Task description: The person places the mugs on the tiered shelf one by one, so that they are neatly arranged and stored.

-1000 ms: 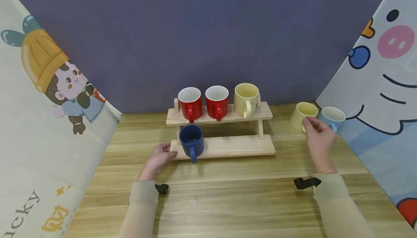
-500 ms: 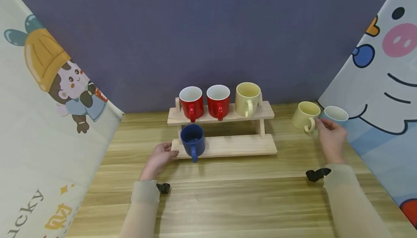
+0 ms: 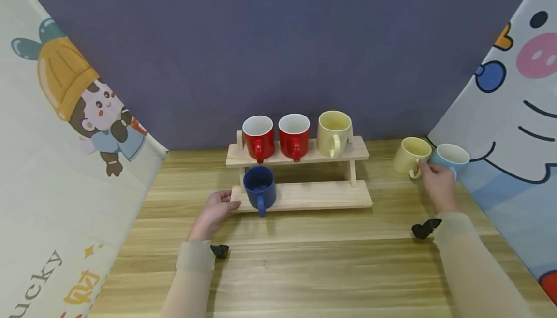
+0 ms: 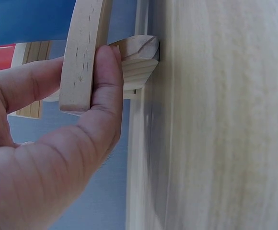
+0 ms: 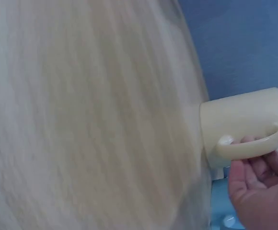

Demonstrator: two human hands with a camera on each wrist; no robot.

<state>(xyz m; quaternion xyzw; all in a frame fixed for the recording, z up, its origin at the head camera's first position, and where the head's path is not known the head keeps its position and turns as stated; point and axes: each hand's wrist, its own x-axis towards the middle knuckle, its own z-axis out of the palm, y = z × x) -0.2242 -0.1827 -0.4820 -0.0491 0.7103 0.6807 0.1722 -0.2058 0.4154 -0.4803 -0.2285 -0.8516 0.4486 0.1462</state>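
My left hand (image 3: 216, 209) pinches the left end of the lower board of a two-tier wooden shelf (image 3: 322, 195). The left wrist view shows that board end (image 4: 79, 57) between the fingers. Off to the right, my right hand (image 3: 438, 187) grips the handle of a yellow mug (image 3: 405, 158) standing upright on the table. Seen from the right wrist, the fingers (image 5: 251, 175) curl behind the mug handle (image 5: 251, 148), with the thumb at its upper end. A light blue mug (image 3: 457, 161) stands right beside it, partly hidden by that hand.
On the upper tier stand two red mugs (image 3: 256, 146) and another yellow mug (image 3: 326, 139). A dark blue mug (image 3: 259, 190) sits at the left of the lower tier. A dark wall (image 3: 278, 42) rises behind, with printed panels at both sides.
My right hand has drawn back a little to the right and taken hold of the yellow mug's handle, which has turned toward the hand. The left hand keeps its grip on the board.
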